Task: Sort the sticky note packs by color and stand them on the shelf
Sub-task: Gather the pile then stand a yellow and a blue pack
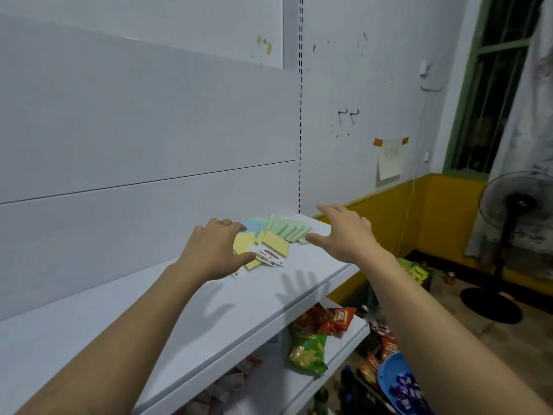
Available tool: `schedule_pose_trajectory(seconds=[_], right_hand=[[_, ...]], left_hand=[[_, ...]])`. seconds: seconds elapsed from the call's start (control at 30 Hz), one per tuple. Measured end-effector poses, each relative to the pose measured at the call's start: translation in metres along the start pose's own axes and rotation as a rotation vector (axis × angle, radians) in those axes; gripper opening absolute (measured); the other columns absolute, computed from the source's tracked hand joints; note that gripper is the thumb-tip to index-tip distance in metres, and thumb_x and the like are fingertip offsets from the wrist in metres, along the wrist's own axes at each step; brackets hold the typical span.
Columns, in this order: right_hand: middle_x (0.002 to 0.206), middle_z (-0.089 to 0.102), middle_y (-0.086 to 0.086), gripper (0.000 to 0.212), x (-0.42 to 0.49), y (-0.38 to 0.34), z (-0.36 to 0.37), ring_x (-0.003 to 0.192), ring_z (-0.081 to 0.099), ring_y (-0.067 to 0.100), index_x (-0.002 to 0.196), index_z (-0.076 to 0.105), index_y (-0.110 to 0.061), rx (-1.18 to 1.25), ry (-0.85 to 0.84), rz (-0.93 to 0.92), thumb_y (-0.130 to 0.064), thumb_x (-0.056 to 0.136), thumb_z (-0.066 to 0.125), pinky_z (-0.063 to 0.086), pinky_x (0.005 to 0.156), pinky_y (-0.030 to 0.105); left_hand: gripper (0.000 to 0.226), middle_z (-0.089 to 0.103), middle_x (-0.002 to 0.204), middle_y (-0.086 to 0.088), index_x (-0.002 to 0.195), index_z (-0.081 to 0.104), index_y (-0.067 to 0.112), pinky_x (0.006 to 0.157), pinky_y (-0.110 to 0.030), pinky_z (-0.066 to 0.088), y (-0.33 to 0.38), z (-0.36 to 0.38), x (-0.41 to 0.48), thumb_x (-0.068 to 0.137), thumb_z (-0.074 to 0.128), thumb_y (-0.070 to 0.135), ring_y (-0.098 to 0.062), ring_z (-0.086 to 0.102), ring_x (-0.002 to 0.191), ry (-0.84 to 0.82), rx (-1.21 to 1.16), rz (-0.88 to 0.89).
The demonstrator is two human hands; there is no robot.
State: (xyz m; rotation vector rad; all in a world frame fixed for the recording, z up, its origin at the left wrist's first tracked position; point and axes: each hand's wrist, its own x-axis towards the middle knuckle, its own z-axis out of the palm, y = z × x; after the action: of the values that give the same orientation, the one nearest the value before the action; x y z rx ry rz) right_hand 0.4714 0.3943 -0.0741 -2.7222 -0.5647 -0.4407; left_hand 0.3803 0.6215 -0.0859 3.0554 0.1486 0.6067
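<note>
A loose heap of sticky note packs lies flat at the far right end of the white shelf (179,310). Green packs (288,230) fan out at the back right, yellow packs (275,244) lie in front with white labels showing, and a blue pack (254,227) peeks out at the back left. My left hand (214,250) hovers over the heap's left side, fingers spread, covering part of the yellow packs. My right hand (344,232) hovers at the heap's right side, fingers apart, thumb close to the green packs. Neither hand grips anything.
The shelf's white back panel rises behind the heap, and a slotted upright (300,115) marks its right end. A lower shelf holds snack bags (308,348). On the floor to the right are more snacks, a blue basket (395,381) and a standing fan (514,211).
</note>
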Motion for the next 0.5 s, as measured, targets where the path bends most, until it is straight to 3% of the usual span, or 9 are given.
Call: schedule_pose_trajectory(seconds=[0.5], right_hand=[[0.149, 0.039, -0.003, 0.066, 0.088, -0.051, 0.044, 0.136, 0.037, 0.022, 0.145, 0.034, -0.030, -0.003, -0.125, -0.046, -0.053, 0.088, 0.058, 0.027, 0.109, 0.042]], left_hand=[[0.061, 0.048, 0.139, 0.005, 0.137, 0.044, 0.029, 0.102, -0.038, 0.030, -0.084, 0.042, 0.068, 0.084, 0.055, 0.058, -0.018, 0.037, 0.131, -0.008, -0.079, -0.026]])
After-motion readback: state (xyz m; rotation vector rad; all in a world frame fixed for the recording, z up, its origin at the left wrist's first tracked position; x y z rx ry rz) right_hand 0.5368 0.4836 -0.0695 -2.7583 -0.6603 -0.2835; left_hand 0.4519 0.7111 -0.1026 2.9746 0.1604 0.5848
